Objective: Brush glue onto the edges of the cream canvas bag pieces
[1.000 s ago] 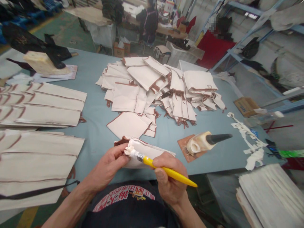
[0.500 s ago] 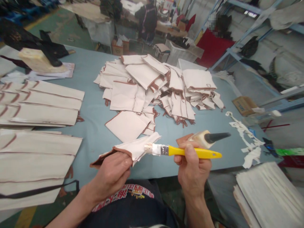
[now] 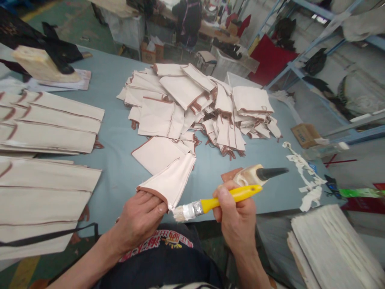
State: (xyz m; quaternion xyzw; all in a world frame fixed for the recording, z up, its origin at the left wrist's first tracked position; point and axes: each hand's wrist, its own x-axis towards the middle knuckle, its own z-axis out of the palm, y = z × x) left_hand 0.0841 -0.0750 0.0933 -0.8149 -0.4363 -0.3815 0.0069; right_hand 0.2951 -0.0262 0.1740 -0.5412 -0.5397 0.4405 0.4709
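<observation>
My left hand grips a cream cloth pouch by its brown-trimmed edge, fingers partly hidden under the cloth. In my right hand is a yellow-handled paintbrush, its white-coated bristles pointing left at the near corner of the pouch. The bristle tip appears to touch that corner. Just beyond my right hand lies a glue bottle with a long black nozzle, by a small brown piece. Another cream pouch lies flat beyond the held one.
A heap of cream pouches covers the far middle of the blue-grey table. Flat stacks of cream pieces lie at left. White scraps and a cardboard box are at right, with a cloth stack nearer me. A person is beyond.
The brush has come down and left, tilting so its bristles point lower, from the pouch's side to its near corner. The pouch in my left hand now shows its broad face.
</observation>
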